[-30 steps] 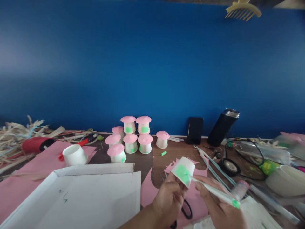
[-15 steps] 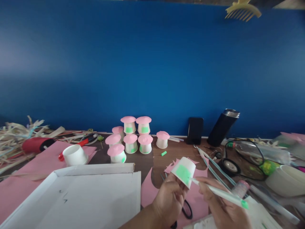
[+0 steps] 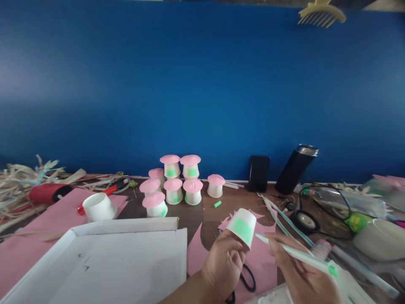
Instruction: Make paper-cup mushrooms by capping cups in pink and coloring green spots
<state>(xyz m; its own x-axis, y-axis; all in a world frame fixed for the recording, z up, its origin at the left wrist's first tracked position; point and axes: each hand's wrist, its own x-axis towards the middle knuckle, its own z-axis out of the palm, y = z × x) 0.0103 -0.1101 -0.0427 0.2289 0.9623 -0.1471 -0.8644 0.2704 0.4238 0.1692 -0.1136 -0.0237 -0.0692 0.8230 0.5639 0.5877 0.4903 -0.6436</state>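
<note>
My left hand point(image 3: 224, 264) is closed on a small white paper cup point(image 3: 242, 226) held upside down and tilted, with a green patch on its side. My right hand point(image 3: 303, 274) grips a white marker with a green end point(image 3: 297, 256); its tip sits just right of the cup's rim. Black scissors point(image 3: 247, 279) lie on pink paper point(image 3: 263, 266) under both hands. Farther back stands a cluster of several white cups with pink caps point(image 3: 174, 181), some stacked.
A white shallow box lid point(image 3: 104, 264) fills the front left, with a plain white cup point(image 3: 99, 206) and red tool point(image 3: 47, 192) behind it. A black phone point(image 3: 258, 173), black flask point(image 3: 295, 169), cables, a bottle and a white bowl point(image 3: 379, 238) crowd the right.
The marker has slid a little to the right and down, drawing its tip away from the green patch toward the cup's rim. The cup and left hand barely moved.
</note>
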